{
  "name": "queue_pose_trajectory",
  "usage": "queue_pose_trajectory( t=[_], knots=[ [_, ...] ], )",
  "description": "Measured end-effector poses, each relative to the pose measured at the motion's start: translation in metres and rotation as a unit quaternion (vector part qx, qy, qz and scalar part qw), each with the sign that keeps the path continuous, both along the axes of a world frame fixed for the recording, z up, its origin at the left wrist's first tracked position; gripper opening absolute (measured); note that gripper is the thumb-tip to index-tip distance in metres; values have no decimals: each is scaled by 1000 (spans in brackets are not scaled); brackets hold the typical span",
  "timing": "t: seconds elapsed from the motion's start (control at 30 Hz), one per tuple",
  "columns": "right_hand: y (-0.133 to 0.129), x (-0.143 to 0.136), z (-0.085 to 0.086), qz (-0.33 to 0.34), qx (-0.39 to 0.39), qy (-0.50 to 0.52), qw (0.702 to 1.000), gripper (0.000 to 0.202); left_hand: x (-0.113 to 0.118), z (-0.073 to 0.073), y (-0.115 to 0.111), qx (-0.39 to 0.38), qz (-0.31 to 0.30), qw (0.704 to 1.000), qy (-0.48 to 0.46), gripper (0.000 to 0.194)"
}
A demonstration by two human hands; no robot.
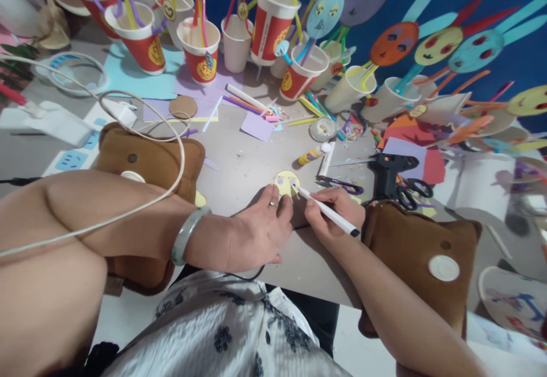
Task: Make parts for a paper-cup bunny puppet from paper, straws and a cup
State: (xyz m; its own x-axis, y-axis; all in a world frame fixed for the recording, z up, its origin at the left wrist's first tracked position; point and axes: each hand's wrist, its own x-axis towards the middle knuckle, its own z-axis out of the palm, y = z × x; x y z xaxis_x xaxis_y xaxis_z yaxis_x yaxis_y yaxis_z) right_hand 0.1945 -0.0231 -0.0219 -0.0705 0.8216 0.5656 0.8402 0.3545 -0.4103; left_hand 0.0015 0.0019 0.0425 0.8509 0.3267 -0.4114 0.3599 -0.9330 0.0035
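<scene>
Pale yellow, a round paper face (286,180) with lilac eyes lies flat on the tabletop (243,166). The left hand (258,229), palm down with fingers slightly spread, touches its near edge, presumably to stop so light a disc sliding. The right hand (345,204) is closed in a writing grip around a white marker pen (330,215), tip at one eye, probably gripped low for control. A glue stick (314,154) and scissors (342,184) lie just beyond, perhaps kept within reach.

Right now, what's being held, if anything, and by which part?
The right hand holds a white marker by the front of its barrel. The left hand touches the near edge of a yellow disc.
</scene>
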Motion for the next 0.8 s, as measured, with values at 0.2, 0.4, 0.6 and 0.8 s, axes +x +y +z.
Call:
queue_pose_trajectory(
  t=[0.2,0.4,0.6,0.8],
  knots=[
    [0,-2,1,-5,-10,-25,1000,10,-1,3,1,3,-9,1000,-5,63],
    [0,-2,2,-6,-25,-31,999,12,0,3,1,0,-4,1000,3,65],
    [2,-2,0,5,-17,-19,1000,9,0,-4,-1,4,3,1000,-16,65],
    [2,-2,1,11,-20,-15,1000,6,0,-4,-1,-3,8,1000,-18,65]
  ],
)
